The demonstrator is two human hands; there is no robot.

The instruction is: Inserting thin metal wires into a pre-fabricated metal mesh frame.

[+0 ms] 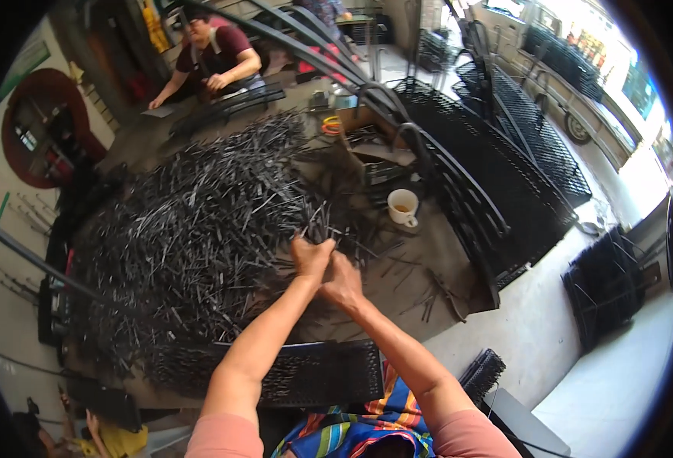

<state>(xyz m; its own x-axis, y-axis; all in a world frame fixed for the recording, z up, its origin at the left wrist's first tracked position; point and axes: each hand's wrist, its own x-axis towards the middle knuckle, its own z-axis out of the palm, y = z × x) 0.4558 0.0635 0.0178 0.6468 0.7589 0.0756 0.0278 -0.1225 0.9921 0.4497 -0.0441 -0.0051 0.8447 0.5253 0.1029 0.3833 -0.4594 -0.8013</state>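
Note:
My left hand [311, 258] and my right hand [342, 281] are close together at the right edge of a large heap of thin black strips [207, 214] on the table. A small bunch of black strips [318, 226] stands up out of my left hand, whose fingers are wrapped round it. Pressed up beside it, my right hand has its fingers curled, but what they grip is hidden behind the left hand. Just in front of my body lies a long black perforated panel [321, 374] at the table's near edge.
Right of my hands stand a white cup [403, 208] with brownish liquid and an open box [367, 153]. A pair of pliers [447, 294] lies near loose strips. Large black mesh racks [489, 168] fill the right. Across the table sits a co-worker [218, 61]; another person [115, 439] is at lower left.

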